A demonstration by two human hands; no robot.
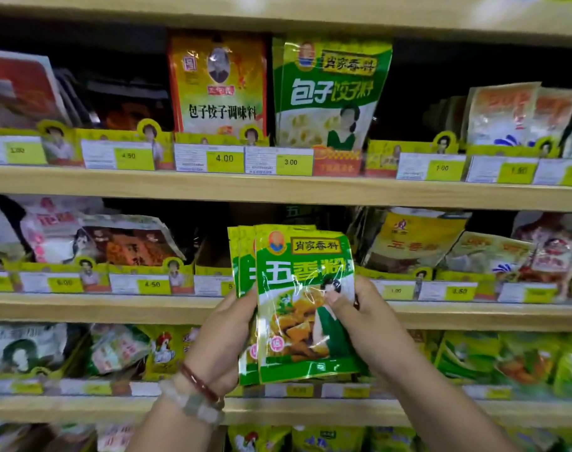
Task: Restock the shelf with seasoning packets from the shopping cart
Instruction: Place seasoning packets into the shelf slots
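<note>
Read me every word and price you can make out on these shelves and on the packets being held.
"肖家香料" and "五香粉": front green foil packet of the held stack.
"肖家香料", "包子饺子料": tall green pouch, upper shelf.
"包子饺子调味料": orange-yellow pouch beside it.
"4.50", "4.00", "3.00": upper shelf price tags.
"4.50": middle shelf tag.
Other tags and packets: too blurred.

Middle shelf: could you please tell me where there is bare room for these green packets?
Behind the held green packets, a dark empty slot lies between the pink-and-red bags and the yellow packets. Both those neighbours are crowded.
</note>
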